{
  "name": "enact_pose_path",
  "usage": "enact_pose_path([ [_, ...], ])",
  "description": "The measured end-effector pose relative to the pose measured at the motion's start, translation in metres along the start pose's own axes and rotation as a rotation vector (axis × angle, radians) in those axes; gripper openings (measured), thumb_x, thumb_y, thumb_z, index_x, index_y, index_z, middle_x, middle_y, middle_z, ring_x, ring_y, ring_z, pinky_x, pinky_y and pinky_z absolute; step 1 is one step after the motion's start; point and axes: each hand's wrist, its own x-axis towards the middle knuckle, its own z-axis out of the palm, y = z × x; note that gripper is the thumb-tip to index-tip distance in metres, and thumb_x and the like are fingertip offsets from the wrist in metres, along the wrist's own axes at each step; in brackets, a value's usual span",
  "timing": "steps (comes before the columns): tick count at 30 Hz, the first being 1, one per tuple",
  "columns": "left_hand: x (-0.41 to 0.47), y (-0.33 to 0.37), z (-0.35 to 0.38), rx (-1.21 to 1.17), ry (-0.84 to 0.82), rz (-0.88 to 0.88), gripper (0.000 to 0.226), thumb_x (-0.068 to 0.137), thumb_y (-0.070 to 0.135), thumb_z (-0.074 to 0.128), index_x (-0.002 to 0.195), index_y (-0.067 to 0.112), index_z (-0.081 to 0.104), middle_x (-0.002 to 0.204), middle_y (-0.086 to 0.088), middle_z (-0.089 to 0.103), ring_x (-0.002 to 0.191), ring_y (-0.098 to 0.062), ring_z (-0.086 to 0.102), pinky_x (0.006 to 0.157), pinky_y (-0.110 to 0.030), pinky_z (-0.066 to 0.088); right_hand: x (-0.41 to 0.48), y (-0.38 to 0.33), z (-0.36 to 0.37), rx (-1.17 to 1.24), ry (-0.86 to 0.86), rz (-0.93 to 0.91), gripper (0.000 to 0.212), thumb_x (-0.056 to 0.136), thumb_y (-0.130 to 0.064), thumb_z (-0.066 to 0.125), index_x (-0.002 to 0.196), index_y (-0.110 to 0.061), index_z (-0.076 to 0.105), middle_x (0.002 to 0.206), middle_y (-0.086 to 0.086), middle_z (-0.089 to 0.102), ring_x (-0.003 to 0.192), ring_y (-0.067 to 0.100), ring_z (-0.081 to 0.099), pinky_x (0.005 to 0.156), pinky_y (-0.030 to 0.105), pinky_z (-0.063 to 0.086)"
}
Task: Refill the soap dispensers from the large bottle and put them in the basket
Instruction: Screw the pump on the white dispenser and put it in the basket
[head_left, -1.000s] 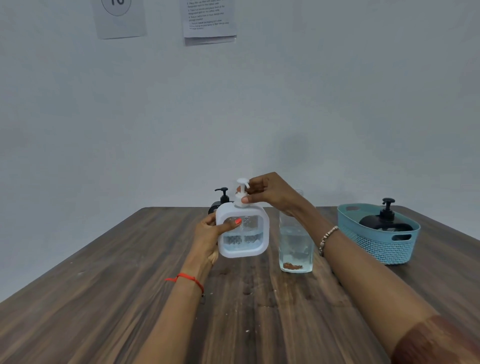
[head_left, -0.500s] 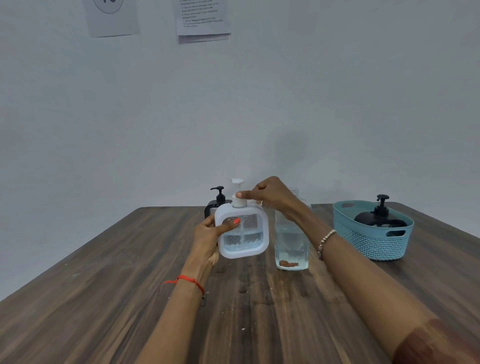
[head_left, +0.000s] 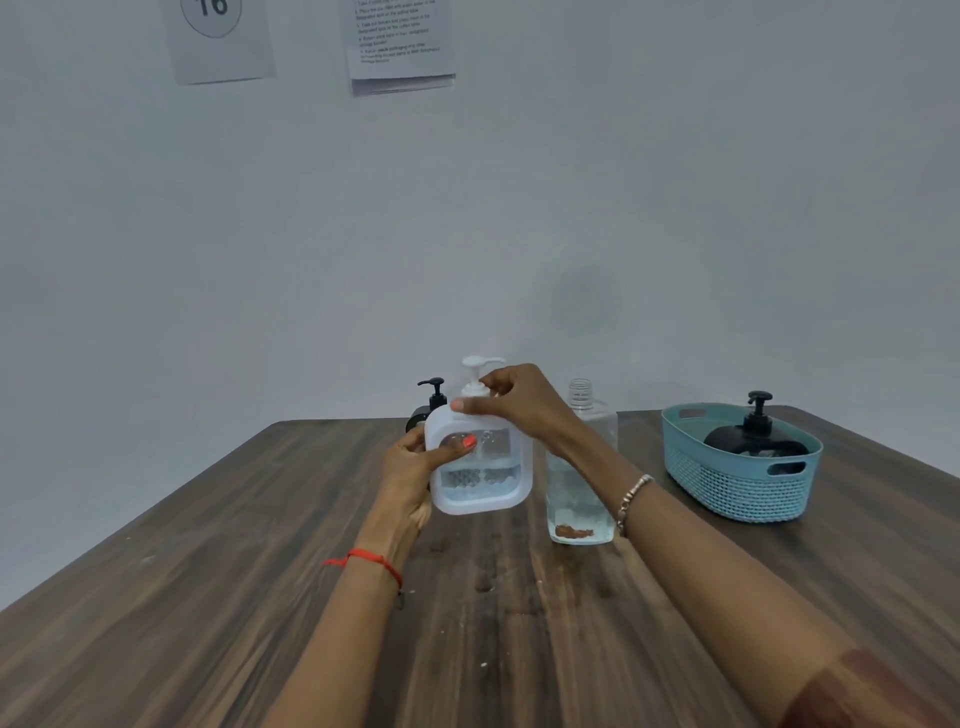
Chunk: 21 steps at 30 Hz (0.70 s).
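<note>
Nearest me, my left hand (head_left: 413, 470) grips the side of the white dispenser (head_left: 480, 483), thumb across its clear window, holding it upright over the table (head_left: 208, 597); my right hand (head_left: 522, 402) pinches the collar beneath the pump (head_left: 475, 370); my fingers hide the thread, so I cannot tell whether it is seated; I judge it best to brace the body, turn only the collar, and stay level; just beside stands the uncapped large bottle (head_left: 579, 483); behind, a black dispenser (head_left: 432, 402); far right, the basket (head_left: 737, 491) holds a second black dispenser (head_left: 756, 440).
</note>
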Motion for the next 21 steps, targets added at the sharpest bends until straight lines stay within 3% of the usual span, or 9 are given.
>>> enact_pose_path([
  [4, 0.0, 0.002, -0.003, -0.026, -0.011, -0.025, 0.031, 0.068, -0.009, 0.071, 0.096, 0.004, 0.064, 0.087, -0.014, 0.07, 0.074, -0.029, 0.069, 0.067, -0.045, 0.06, 0.0, -0.005, -0.009, 0.101, -0.1, 0.044, 0.024, 0.079, -0.019, 0.071, 0.102, -0.01, 0.072, 0.105, 0.007, 0.071, 0.1, 0.025, 0.064, 0.094, 0.038, 0.047],
  [6, -0.001, 0.002, -0.003, -0.026, -0.015, -0.03, 0.033, 0.068, -0.009, 0.071, 0.098, 0.003, 0.064, 0.087, -0.015, 0.071, 0.075, -0.03, 0.069, 0.066, -0.045, 0.06, 0.0, -0.004, -0.008, 0.105, -0.066, 0.046, 0.018, 0.075, -0.017, 0.075, 0.093, -0.013, 0.074, 0.094, 0.002, 0.072, 0.09, 0.021, 0.066, 0.088, 0.035, 0.049],
  [8, -0.001, 0.002, -0.002, -0.046, -0.015, -0.03, 0.031, 0.068, -0.011, 0.07, 0.095, 0.003, 0.064, 0.083, -0.013, 0.071, 0.071, -0.028, 0.07, 0.059, -0.042, 0.06, -0.001, -0.005, -0.003, 0.139, 0.026, 0.063, 0.017, 0.066, -0.019, 0.082, 0.078, -0.016, 0.073, 0.078, -0.003, 0.069, 0.073, 0.013, 0.064, 0.072, 0.026, 0.052],
  [11, -0.001, 0.002, 0.0, -0.067, -0.004, -0.039, 0.027, 0.07, -0.011, 0.069, 0.092, 0.004, 0.065, 0.083, -0.014, 0.07, 0.071, -0.028, 0.069, 0.062, -0.043, 0.06, -0.001, -0.005, 0.01, 0.119, 0.162, 0.051, 0.031, 0.06, -0.024, 0.086, 0.083, -0.015, 0.068, 0.073, -0.009, 0.062, 0.066, 0.004, 0.06, 0.057, 0.014, 0.043],
  [14, -0.002, 0.002, 0.0, -0.067, -0.018, -0.037, 0.026, 0.073, -0.012, 0.066, 0.093, 0.005, 0.064, 0.088, -0.016, 0.068, 0.076, -0.03, 0.067, 0.066, -0.045, 0.06, -0.001, -0.006, 0.009, 0.06, 0.09, 0.035, 0.029, 0.066, -0.028, 0.083, 0.085, -0.014, 0.068, 0.081, -0.005, 0.062, 0.072, 0.01, 0.059, 0.063, 0.017, 0.044],
  [17, -0.004, 0.006, -0.003, -0.06, -0.039, -0.046, 0.029, 0.073, -0.012, 0.066, 0.097, 0.004, 0.063, 0.091, -0.016, 0.068, 0.079, -0.032, 0.066, 0.067, -0.047, 0.059, -0.002, -0.007, -0.005, 0.053, -0.11, 0.049, 0.034, 0.074, -0.022, 0.077, 0.106, -0.013, 0.07, 0.074, -0.006, 0.064, 0.073, 0.015, 0.059, 0.075, 0.029, 0.048],
  [21, -0.005, 0.01, -0.005, -0.024, -0.046, -0.052, 0.037, 0.069, -0.01, 0.068, 0.102, 0.005, 0.063, 0.094, -0.016, 0.068, 0.081, -0.032, 0.066, 0.068, -0.047, 0.059, -0.003, -0.006, -0.007, 0.063, -0.116, 0.021, 0.031, 0.074, -0.016, 0.076, 0.105, -0.014, 0.071, 0.074, -0.011, 0.066, 0.071, 0.008, 0.059, 0.073, 0.023, 0.048],
])
